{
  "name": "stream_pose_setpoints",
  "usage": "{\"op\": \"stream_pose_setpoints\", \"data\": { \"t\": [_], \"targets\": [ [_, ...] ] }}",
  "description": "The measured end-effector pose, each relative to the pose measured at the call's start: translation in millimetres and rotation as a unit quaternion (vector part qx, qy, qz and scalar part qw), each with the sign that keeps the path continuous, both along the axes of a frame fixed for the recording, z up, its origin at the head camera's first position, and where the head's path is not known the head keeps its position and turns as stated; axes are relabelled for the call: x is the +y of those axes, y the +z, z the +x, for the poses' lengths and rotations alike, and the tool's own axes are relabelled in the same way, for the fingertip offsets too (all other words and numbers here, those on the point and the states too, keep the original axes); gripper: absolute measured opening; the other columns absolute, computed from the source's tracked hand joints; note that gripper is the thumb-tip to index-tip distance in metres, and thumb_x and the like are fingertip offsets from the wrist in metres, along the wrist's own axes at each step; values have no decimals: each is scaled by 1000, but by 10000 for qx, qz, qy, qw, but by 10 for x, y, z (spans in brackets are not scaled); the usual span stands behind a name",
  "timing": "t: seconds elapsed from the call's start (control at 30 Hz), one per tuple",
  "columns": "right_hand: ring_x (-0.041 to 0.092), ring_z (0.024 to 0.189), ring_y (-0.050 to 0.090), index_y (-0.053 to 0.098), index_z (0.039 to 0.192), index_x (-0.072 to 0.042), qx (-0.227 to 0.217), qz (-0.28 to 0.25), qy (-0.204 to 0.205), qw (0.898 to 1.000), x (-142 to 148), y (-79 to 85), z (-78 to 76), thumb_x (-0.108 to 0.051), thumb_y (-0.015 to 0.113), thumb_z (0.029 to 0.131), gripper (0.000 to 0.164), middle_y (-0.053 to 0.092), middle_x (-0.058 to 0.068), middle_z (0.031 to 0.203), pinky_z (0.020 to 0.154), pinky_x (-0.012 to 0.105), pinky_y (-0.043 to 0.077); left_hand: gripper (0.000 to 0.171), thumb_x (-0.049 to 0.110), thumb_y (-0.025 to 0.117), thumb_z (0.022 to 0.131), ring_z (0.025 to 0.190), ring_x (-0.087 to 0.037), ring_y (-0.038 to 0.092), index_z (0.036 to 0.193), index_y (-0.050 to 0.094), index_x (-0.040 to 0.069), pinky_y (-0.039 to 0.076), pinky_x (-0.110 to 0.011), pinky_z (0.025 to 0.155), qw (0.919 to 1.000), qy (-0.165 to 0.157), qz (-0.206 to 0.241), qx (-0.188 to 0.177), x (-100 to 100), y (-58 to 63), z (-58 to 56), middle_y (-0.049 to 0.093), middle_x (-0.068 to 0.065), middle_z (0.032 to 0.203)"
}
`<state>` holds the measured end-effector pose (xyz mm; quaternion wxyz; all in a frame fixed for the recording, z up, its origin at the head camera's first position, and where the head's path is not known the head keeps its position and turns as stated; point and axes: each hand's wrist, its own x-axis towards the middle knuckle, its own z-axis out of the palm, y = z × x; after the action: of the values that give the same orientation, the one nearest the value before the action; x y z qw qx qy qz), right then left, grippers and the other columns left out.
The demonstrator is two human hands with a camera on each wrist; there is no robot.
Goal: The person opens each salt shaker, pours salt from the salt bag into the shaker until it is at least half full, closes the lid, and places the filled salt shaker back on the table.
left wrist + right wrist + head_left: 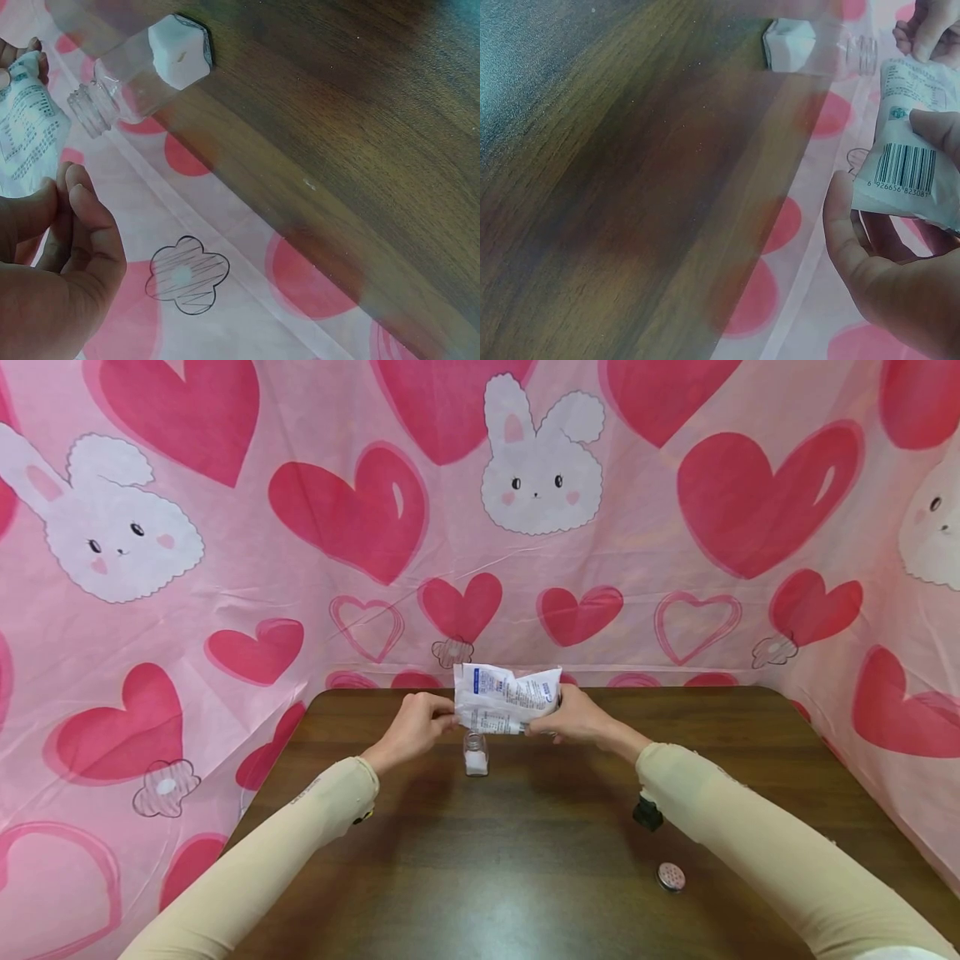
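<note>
A white printed plastic packet (498, 700) is held in the air between both hands, and its barcode faces the right wrist view. My left hand (422, 725) pinches the packet's left edge between thumb and fingers. At the other end, my right hand (577, 718) grips the packet, fingers beneath and thumb on top. Just below the packet's left part stands an uncapped clear glass shaker jar (476, 758), upright on the table. White powder (180, 54) fills the lower part of the jar. The jar's threaded neck (93, 109) is close to the packet.
A round perforated shaker lid (671, 877) lies on the brown wooden table (480, 877) at the front right, near my right forearm. Behind the table hangs a pink cloth (630, 552) with hearts and rabbits. A few white grains are scattered on the tabletop.
</note>
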<state>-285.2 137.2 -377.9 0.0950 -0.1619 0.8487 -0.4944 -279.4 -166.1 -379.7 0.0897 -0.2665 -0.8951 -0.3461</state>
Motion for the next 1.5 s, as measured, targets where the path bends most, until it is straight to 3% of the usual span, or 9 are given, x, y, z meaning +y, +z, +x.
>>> {"op": "stream_pose_setpoints", "data": {
  "t": [0.17, 0.33, 1.5],
  "targets": [
    [24, 84, 67, 67, 121, -6, 6, -9, -6, 10000, -3, 7, -5, -21, 92, 81, 49, 74, 10, 106, 73, 58, 59, 12, -4, 75, 94, 67, -14, 57, 86, 79, 5, 49, -30, 61, 10000, 11, 16, 64, 4, 4, 2, 71, -4, 75],
    [24, 84, 67, 67, 120, -5, -7, -30, 2, 10000, -1, -8, -10, -21, 92, 81, 48, 74, 10, 106, 73, 58, 60, 13, -4, 75, 94, 68, -14, 57, 86, 79, 5, 48, -30, 61, 10000, -10, 24, 24, 5, -3, 1, 74, -13, 78],
    [30, 80, 66, 67, 117, -5, 24, -38, 7, 10000, -4, 0, -18, -18, 91, 81, 45, 74, 9, 102, 72, 58, 59, 11, -2, 74, 96, 68, -16, 59, 89, 79, 4, 50, -31, 61, 9999, 65, -73, -131, -7, -9, 3, 74, -14, 80]
  ]
}}
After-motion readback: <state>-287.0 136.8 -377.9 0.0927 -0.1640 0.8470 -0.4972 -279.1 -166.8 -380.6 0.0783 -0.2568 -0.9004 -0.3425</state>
